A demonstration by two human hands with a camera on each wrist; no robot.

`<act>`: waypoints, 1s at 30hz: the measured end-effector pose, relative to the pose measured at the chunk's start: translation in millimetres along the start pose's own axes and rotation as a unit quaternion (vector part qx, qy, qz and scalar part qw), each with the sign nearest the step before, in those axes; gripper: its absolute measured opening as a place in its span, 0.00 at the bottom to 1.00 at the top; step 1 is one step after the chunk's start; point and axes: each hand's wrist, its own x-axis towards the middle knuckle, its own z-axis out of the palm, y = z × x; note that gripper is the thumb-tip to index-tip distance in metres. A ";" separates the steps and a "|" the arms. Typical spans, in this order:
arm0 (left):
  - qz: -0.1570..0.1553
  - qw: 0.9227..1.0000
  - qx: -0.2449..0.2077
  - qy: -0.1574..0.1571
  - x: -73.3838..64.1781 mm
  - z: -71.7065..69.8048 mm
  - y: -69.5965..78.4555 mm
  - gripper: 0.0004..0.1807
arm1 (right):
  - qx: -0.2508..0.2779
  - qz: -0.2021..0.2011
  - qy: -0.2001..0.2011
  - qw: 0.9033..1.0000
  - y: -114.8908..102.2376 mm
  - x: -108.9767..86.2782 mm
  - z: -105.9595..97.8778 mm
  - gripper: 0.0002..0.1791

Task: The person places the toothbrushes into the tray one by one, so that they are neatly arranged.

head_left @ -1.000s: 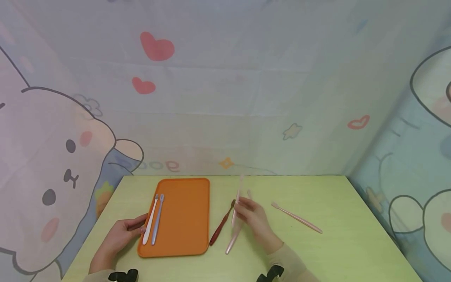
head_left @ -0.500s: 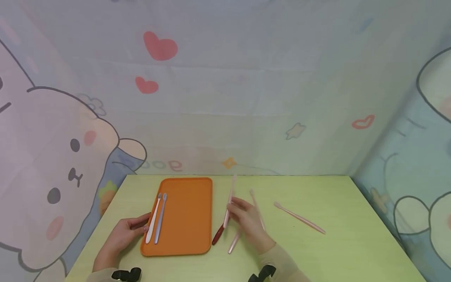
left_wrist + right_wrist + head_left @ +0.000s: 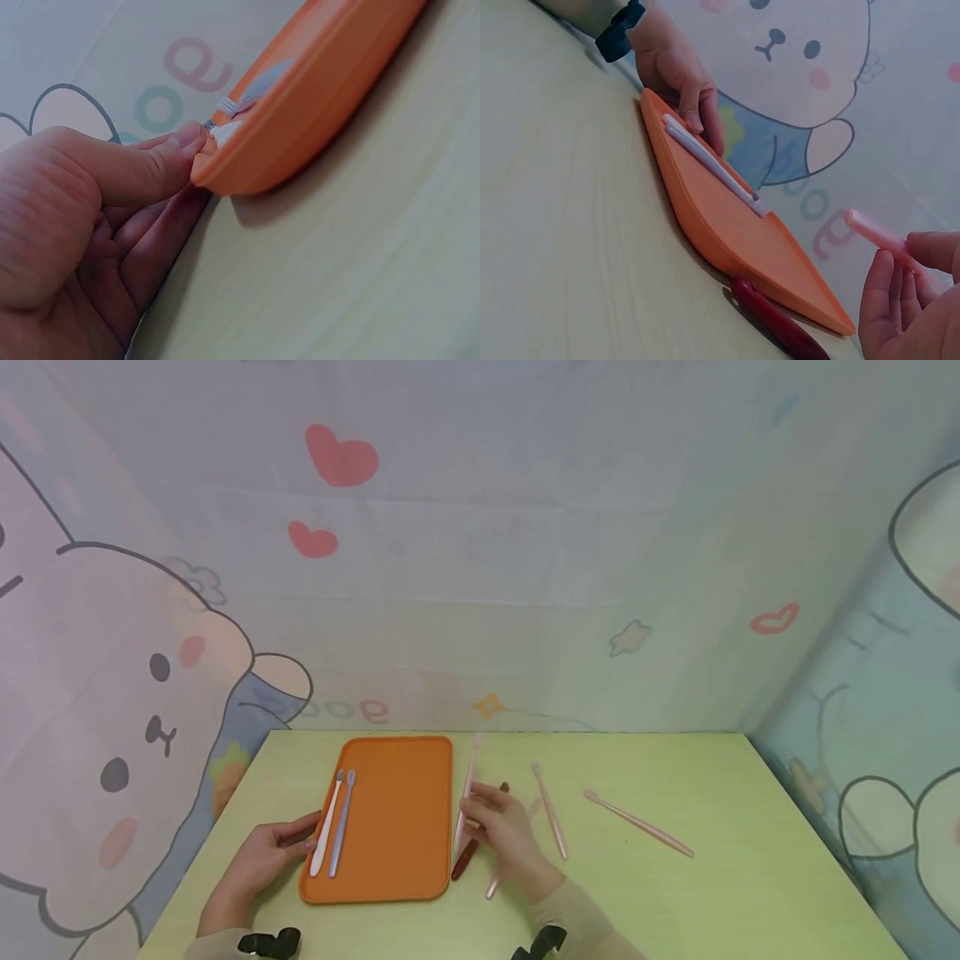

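An orange tray [image 3: 397, 827] lies on the table, with a white toothbrush [image 3: 322, 839] and a lavender toothbrush [image 3: 342, 831] side by side along its left edge. My left hand [image 3: 258, 864] pinches the tray's left rim, thumb on top; the left wrist view shows the thumb [image 3: 161, 161] there. Just right of the tray, my right hand [image 3: 510, 835] holds a pink toothbrush [image 3: 462, 814] by its handle between thumb and fingers, head pointing away. Beneath that hand lies a dark red toothbrush [image 3: 465, 862], partly hidden. Another pink toothbrush [image 3: 492, 888] is mostly covered by the right hand.
To the right, a pink toothbrush [image 3: 553, 814] and one more pink toothbrush [image 3: 637, 823] lie apart on the pale green table [image 3: 712, 902]. A printed cartoon backdrop [image 3: 480, 543] rises behind the table's far edge.
My right hand has moved left with the pink toothbrush, from over the loose brushes to beside the tray's right edge. A pink toothbrush behind it is now uncovered. My left hand stays on the rim.
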 end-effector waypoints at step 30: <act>0.000 1.000 0.006 0.003 0.0 0.6 1.0 0.29 | -0.083 0.012 -0.061 0.995 40.0 7.5 85.3 0.20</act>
